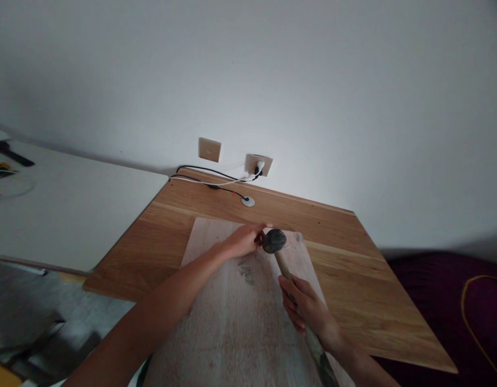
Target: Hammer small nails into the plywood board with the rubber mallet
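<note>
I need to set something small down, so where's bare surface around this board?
Right of the board, bare wood runs to the edge of the wooden table; a smaller patch lies left, beside the white surface. It's crowded behind, with cables, and on the board around the left hand, right hand, mallet and small pieces.

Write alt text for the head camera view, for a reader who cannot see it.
The right hand grips a dark-headed mallet beside the left hand, above a pale board on a wooden table. Behind them, cables run to a wall socket.
</note>
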A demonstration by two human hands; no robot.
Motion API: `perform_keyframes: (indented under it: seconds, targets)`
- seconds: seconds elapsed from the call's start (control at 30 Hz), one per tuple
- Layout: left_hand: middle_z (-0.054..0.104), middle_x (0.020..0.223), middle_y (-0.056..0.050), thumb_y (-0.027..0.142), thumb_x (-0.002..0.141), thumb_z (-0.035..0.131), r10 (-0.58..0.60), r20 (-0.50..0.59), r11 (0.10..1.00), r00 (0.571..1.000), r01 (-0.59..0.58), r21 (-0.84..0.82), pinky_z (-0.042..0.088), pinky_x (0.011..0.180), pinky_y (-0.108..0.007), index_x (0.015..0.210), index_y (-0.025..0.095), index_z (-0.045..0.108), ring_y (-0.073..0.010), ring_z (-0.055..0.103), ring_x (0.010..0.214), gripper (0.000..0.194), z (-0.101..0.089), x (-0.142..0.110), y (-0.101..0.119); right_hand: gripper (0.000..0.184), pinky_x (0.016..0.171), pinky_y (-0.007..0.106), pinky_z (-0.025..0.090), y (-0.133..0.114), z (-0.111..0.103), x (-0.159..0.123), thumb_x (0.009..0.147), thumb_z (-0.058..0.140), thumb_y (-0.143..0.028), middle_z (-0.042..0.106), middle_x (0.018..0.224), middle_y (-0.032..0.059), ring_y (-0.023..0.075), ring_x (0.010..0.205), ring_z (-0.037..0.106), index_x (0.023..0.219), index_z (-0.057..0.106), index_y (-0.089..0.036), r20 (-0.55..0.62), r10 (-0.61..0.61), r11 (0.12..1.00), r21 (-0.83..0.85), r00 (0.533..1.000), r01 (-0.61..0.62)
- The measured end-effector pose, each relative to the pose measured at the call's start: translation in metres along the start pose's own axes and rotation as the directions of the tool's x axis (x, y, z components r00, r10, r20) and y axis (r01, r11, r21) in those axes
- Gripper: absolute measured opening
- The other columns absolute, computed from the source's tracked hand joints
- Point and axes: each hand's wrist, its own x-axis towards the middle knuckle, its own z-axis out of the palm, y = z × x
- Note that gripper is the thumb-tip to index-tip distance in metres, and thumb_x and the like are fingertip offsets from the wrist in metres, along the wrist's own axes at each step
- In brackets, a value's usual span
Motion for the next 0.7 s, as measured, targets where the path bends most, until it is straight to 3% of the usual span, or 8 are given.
perform_keyframes:
  seconds: [0.27,0.53,0.7]
  targets:
    - [0.078,0.100,-0.003,0.004,0.082,0.062,0.006,-0.008,1.000,1.000,-0.006,-0.011,0.051,0.084,-0.027,0.149,0.021,0.055,-0.0170,0.071,0.087,0.070,0.000,0.000,0.000,0.058,0.028,0.017,0.027,-0.002,-0.001,-0.002,0.105,0.057,-0.064,0.035,0.043,-0.0165,0.0029,0.027,0.029,0.066,0.049,-0.022,0.015,0.013,1.000,0.020,1.000,-0.013]
    - [0.077,0.106,-0.004,0.012,0.087,0.066,0.030,0.004,0.999,1.000,-0.030,-0.042,0.051,0.085,-0.028,0.148,0.021,0.057,-0.0186,0.071,0.092,0.062,-0.005,-0.002,0.006,0.070,0.023,0.018,0.029,-0.027,0.007,-0.010,0.071,0.072,-0.089,0.038,0.039,-0.0139,0.0036,0.024,0.029,0.060,0.044,-0.025,-0.031,-0.038,0.999,0.031,0.999,0.039]
    - [0.077,0.105,-0.003,0.016,0.088,0.068,0.031,0.013,0.999,0.999,-0.031,-0.031,0.052,0.086,-0.028,0.152,0.022,0.054,-0.0191,0.070,0.090,0.066,-0.008,-0.003,0.009,0.070,0.024,0.017,0.029,-0.035,0.012,-0.016,0.071,0.072,-0.088,0.037,0.040,-0.0137,0.0026,0.025,0.028,0.060,0.044,-0.025,-0.058,-0.061,0.997,0.041,0.996,0.064]
